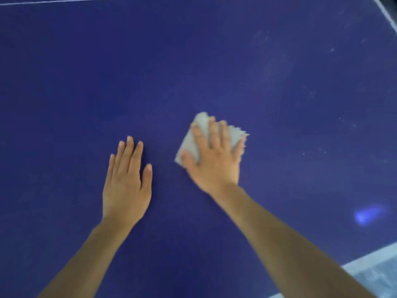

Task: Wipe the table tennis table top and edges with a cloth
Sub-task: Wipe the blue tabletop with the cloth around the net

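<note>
While we look down from the head camera: the blue table top [193, 61] fills nearly all we see.
Surroundings: a white line [64, 1] runs along the far side at the top of the picture, another white line [386, 16] slants across the upper right corner, and a white-edged border [365, 262] with grey floor [382, 278] beyond it shows at the lower right.
Marks on the surface: pale dusty smears [272, 61] lie on the right part of the top, and a bright bluish glare [365, 215] sits near the lower right.
Obstruction: nothing lies on the top between the two hands; our right hand covers the middle of the cloth, so we see only its edges.
Count: two hands, one cloth, one table.
Cloth: the white cloth [194, 138] lies flat on the table top, right of centre, just beside the left hand but apart from it.
Right hand: our right hand [214, 158] presses the cloth with fingers spread and straight; it looks blurred, perhaps from motion.
Left hand: our left hand [125, 181] rests flat on the bare table, fingers straight and together, holding nothing.
</note>
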